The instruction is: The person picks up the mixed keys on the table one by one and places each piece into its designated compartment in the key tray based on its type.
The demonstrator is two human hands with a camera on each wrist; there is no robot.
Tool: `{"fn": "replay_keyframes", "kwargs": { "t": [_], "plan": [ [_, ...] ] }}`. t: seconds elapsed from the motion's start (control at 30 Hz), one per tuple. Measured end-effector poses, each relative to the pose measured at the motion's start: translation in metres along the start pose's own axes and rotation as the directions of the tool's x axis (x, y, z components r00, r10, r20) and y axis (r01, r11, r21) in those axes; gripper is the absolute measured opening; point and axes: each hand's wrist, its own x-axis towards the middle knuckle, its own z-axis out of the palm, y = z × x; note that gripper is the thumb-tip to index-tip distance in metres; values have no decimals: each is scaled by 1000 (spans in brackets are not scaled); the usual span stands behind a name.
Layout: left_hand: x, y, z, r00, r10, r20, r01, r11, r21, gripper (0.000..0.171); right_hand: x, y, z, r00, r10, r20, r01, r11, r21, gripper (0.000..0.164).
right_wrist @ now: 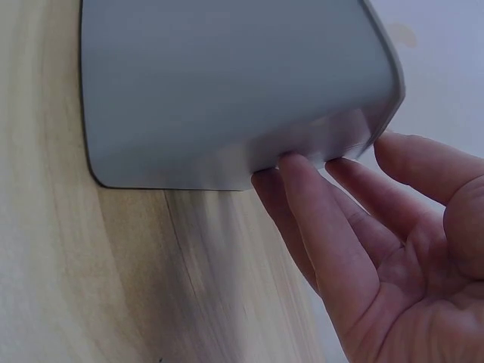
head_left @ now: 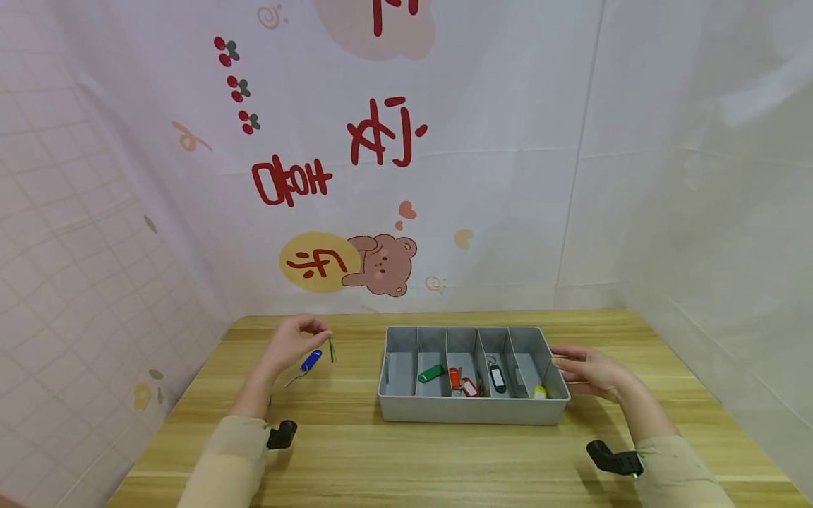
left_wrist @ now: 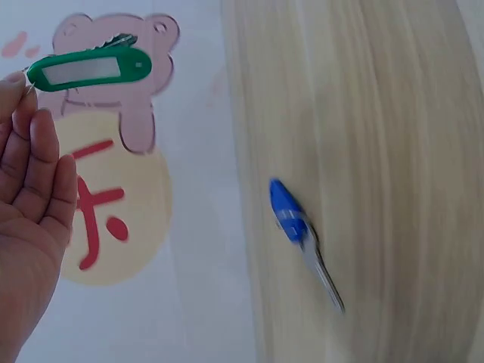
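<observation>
My left hand (head_left: 297, 342) pinches a green key tag (left_wrist: 91, 69) by its ring, with a key alongside it, above the table at the left. Just below that hand a blue key tag with a key (head_left: 310, 361) lies on the wood. At the right end of a grey divided box (head_left: 470, 410), my right hand (head_left: 592, 372) rests its fingertips (right_wrist: 296, 168) against the outer wall, its thumb at the rim. Inside the box are a green tag (head_left: 431, 373), red tags (head_left: 470, 386), a black tag (head_left: 497, 378) and a yellow tag (head_left: 539, 392), each colour in its own compartment.
The wooden table (head_left: 330, 451) runs back to a white printed curtain (head_left: 495, 176), which also hangs at both sides. The box's leftmost compartment (head_left: 401, 374) shows bare grey floor. Something small lies partly hidden beside my left wrist.
</observation>
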Motion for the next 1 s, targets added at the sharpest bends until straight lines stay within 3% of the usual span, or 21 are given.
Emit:
{"fn": "replay_keyframes", "kwargs": {
  "t": [0.53, 1.0],
  "plan": [
    [16, 54, 25, 993, 84, -83, -92, 991, -100, 4, -1, -3, 1, 1000, 11, 5, -10, 998, -61, 66],
    [25, 97, 55, 988, 152, -40, -156, 973, -167, 6, 0, -1, 1, 1000, 11, 5, -10, 1000, -28, 65]
  ]
}}
